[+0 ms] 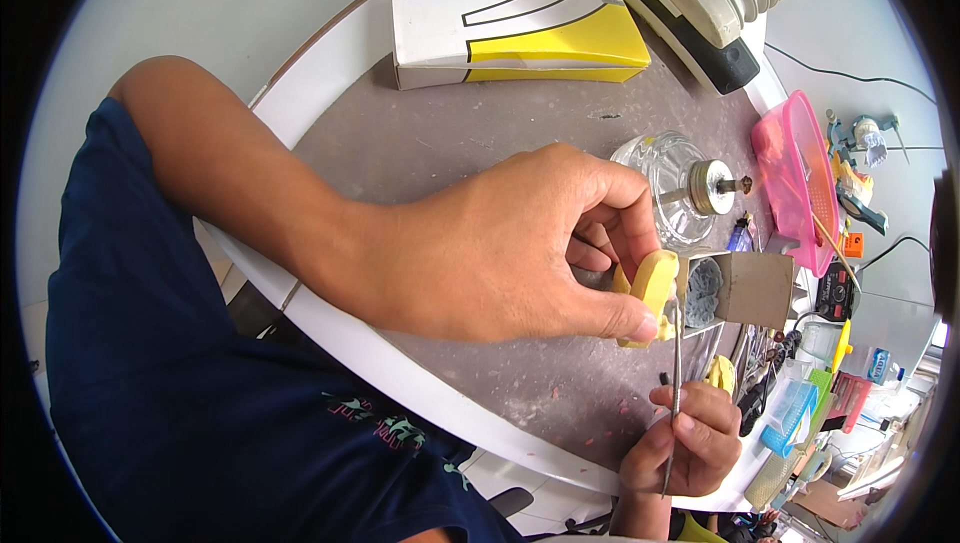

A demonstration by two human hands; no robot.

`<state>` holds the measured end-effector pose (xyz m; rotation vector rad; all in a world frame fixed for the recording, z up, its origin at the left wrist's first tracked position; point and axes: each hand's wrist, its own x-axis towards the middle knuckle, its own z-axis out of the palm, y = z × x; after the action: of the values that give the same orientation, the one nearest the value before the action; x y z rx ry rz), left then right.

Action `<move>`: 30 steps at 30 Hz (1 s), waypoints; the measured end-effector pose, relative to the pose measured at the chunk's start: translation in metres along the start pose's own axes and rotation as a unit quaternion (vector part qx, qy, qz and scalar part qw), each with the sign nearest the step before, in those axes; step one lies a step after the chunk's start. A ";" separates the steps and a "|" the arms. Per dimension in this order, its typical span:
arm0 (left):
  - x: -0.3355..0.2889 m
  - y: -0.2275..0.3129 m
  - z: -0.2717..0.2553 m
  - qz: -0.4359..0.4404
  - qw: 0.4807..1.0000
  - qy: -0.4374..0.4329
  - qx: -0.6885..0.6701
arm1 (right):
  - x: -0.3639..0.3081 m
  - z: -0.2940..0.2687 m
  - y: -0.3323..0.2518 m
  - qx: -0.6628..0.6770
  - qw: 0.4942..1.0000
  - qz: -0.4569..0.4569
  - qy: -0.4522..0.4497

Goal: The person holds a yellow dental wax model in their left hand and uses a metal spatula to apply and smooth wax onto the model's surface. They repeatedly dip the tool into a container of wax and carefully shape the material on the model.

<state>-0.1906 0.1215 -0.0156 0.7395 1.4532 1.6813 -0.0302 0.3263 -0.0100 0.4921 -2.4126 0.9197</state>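
Note:
My left hand reaches across the bench and pinches a yellow dental cast between thumb and fingers. A slim metal carving tool stands upright in my right hand, gripped like a pen. Its tip meets the edge of the cast, or sits just in front of it; I cannot tell which. Just beyond the cast lies a small open cardboard box with grey, crumpled material inside. Part of the cast is hidden by my left fingers.
A glass spirit lamp with a metal cap stands behind my left hand. Further back lies a white and yellow carton. A pink plastic basket and a blue packet are at the right. Reddish scraps dot the grey benchtop.

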 end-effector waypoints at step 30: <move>-0.001 -0.001 0.003 0.045 0.999 0.027 -0.011 | -0.002 0.001 -0.006 -0.034 0.999 0.009 -0.007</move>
<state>-0.1870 0.1221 -0.0155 0.7628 1.4556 1.7958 -0.0260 0.3213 -0.0083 0.4535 -2.4552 0.8411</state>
